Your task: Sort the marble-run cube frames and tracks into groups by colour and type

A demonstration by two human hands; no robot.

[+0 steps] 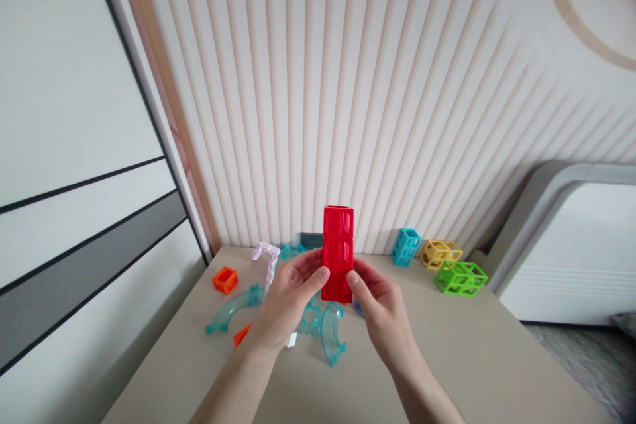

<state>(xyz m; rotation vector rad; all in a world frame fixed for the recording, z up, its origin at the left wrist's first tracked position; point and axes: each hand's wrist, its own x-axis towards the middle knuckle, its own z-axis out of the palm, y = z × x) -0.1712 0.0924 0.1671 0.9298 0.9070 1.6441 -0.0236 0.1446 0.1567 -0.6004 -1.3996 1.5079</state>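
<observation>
Upright above the table, a red stack of open-sided toy blocks (pixel 338 248) is held between my two hands. My left hand (pixel 293 291) grips its lower left side, thumb on the front and fingers behind. On the lower right side, my right hand (pixel 378 298) pinches it in the same way. Below and behind the hands lie clear teal curved track pieces, one curve (pixel 332 331) between my wrists and another (pixel 236 308) to the left. A pale lilac zigzag piece (pixel 268 255) is partly hidden behind my left hand.
An orange cube frame (pixel 225 279) sits at the table's left. Blue (pixel 406 247), yellow (pixel 440 253) and green (pixel 461 278) block frames stand at the back right. A ribbed wall panel (pixel 318 112) rises behind the table (pixel 447 344); a bed headboard (pixel 571 238) is at right.
</observation>
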